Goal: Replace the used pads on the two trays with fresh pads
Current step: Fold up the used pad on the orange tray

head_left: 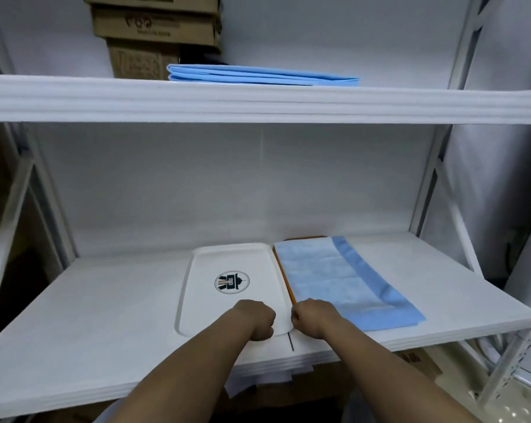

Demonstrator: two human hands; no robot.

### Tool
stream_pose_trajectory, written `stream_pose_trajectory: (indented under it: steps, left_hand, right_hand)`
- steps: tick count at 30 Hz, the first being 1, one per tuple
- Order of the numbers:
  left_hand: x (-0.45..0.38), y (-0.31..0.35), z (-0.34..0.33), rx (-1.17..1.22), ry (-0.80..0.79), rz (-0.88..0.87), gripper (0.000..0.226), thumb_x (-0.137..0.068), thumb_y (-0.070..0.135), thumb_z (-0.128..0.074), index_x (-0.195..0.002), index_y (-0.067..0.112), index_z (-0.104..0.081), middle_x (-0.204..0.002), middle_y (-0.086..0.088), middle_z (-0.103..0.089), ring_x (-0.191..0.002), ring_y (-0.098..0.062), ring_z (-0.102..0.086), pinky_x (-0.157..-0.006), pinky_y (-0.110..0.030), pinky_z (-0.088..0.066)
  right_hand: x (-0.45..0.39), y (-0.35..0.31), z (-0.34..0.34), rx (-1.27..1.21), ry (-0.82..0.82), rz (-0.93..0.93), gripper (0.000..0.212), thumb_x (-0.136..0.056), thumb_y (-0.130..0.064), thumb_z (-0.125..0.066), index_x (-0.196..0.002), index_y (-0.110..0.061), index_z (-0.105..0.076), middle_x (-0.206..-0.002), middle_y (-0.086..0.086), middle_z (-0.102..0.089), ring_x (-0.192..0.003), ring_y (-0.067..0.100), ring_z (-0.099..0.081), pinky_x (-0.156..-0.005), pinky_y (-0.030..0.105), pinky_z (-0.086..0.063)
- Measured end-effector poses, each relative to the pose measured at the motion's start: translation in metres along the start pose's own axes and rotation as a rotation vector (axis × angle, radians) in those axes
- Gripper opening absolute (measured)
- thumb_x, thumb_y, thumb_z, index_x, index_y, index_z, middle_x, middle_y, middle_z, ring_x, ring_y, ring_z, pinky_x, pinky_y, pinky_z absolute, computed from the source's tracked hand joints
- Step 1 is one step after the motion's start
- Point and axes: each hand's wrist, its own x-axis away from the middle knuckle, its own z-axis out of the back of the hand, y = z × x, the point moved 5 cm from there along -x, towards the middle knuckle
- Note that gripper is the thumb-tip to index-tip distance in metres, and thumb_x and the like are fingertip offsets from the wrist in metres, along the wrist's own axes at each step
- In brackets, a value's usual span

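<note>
Both hands curl at the trays' near edges, left (256, 319) on the bare white tray (203, 300), right (311, 315) gripping the blue pad (328, 279) over the orange tray (284, 277). Fresh pads (258, 76) wait above; replacement seems barely begun.

Soft, even light fills the scene, cool and slightly blue, and the white lower shelf (105, 315) reads bright without harsh glare. Shadows are faint: a thin one sits under the left hand (255, 319) and the right hand (311, 317), and the space beneath the upper shelf (258, 102) dims only a little. Wide-angle distortion bows that shelf's front edge and leans the metal uprights (468, 41) outward at the sides. The picture is slightly soft overall; the cardboard boxes (154, 25) at the top are blurred, their print unreadable, and the corners darken.
</note>
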Motion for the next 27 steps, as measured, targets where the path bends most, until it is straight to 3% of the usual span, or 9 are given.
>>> stream_pose_trajectory:
  steps: [3, 6, 9, 11, 14, 18, 22, 27]
  left_hand:
    - [-0.017, 0.003, 0.013, 0.001, 0.01, -0.016, 0.038, -0.097, 0.028, -0.038, -0.13, 0.012, -0.052, -0.133, -0.012, -0.053, -0.12, -0.03, -0.052, -0.094, -0.035, -0.042]
    - [-0.033, 0.007, 0.021, 0.001, 0.012, -0.033, 0.04, -0.098, 0.028, -0.037, -0.133, 0.013, -0.048, -0.136, -0.011, -0.051, -0.122, -0.03, -0.05, -0.096, -0.036, -0.041]
    - [-0.048, 0.012, 0.025, 0.03, 0.014, -0.044, 0.044, -0.099, 0.029, -0.037, -0.14, 0.015, -0.039, -0.141, -0.011, -0.046, -0.127, -0.029, -0.045, -0.098, -0.036, -0.039]
    - [-0.055, 0.017, 0.025, 0.069, 0.021, -0.057, 0.048, -0.099, 0.03, -0.038, -0.144, 0.016, -0.032, -0.142, -0.012, -0.044, -0.127, -0.03, -0.044, -0.099, -0.037, -0.038]
    - [-0.064, 0.028, 0.019, 0.091, 0.019, -0.079, 0.052, -0.099, 0.03, -0.04, -0.146, 0.015, -0.025, -0.142, -0.014, -0.04, -0.127, -0.032, -0.044, -0.099, -0.039, -0.037]
    - [-0.077, 0.041, 0.009, 0.128, 0.002, -0.115, 0.061, -0.096, 0.032, -0.045, -0.149, 0.017, -0.019, -0.15, -0.012, -0.03, -0.133, -0.03, -0.037, -0.106, -0.041, -0.034]
    - [-0.084, 0.053, 0.003, 0.158, 0.011, -0.152, 0.062, -0.095, 0.032, -0.047, -0.149, 0.018, -0.019, -0.151, -0.011, -0.028, -0.134, -0.03, -0.035, -0.107, -0.043, -0.033]
    - [-0.091, 0.063, -0.003, 0.127, 0.024, -0.181, 0.068, -0.095, 0.031, -0.048, -0.151, 0.017, -0.013, -0.156, -0.011, -0.018, -0.139, -0.029, -0.027, -0.109, -0.044, -0.029]
  right_hand:
    - [-0.012, 0.021, 0.008, -0.013, 0.02, -0.037, 0.019, -0.094, -0.021, -0.039, -0.093, -0.014, -0.057, -0.097, 0.007, -0.057, -0.08, 0.022, -0.046, -0.057, 0.026, -0.033]
    - [-0.02, 0.042, 0.007, -0.052, 0.015, -0.053, 0.027, -0.095, -0.022, -0.041, -0.112, -0.014, -0.061, -0.109, 0.005, -0.059, -0.091, 0.022, -0.052, -0.075, 0.03, -0.04]
    - [-0.025, 0.061, -0.006, -0.107, -0.035, -0.065, 0.038, -0.095, -0.032, -0.044, -0.131, -0.02, -0.05, -0.133, 0.005, -0.05, -0.118, 0.024, -0.049, -0.092, 0.033, -0.039]
    - [-0.027, 0.07, -0.017, -0.099, -0.065, -0.061, 0.051, -0.093, -0.043, -0.046, -0.139, -0.022, -0.041, -0.141, 0.006, -0.042, -0.126, 0.025, -0.043, -0.101, 0.036, -0.035]
    - [-0.027, 0.082, -0.033, -0.065, -0.082, -0.045, 0.069, -0.087, -0.058, -0.049, -0.144, -0.022, -0.033, -0.145, 0.006, -0.038, -0.13, 0.026, -0.038, -0.105, 0.04, -0.029]
    - [-0.024, 0.095, -0.05, -0.076, -0.069, -0.013, 0.08, -0.08, -0.06, -0.056, -0.145, -0.022, -0.028, -0.147, 0.004, -0.035, -0.133, 0.025, -0.036, -0.108, 0.042, -0.026]
    - [-0.023, 0.101, -0.059, -0.035, -0.023, 0.044, 0.077, -0.08, -0.052, -0.06, -0.144, -0.022, -0.029, -0.147, 0.002, -0.035, -0.132, 0.024, -0.036, -0.109, 0.041, -0.025]
    - [-0.027, 0.109, -0.059, -0.008, 0.071, 0.055, 0.055, -0.089, -0.038, -0.054, -0.139, -0.021, -0.038, -0.14, 0.002, -0.044, -0.124, 0.023, -0.045, -0.103, 0.035, -0.032]
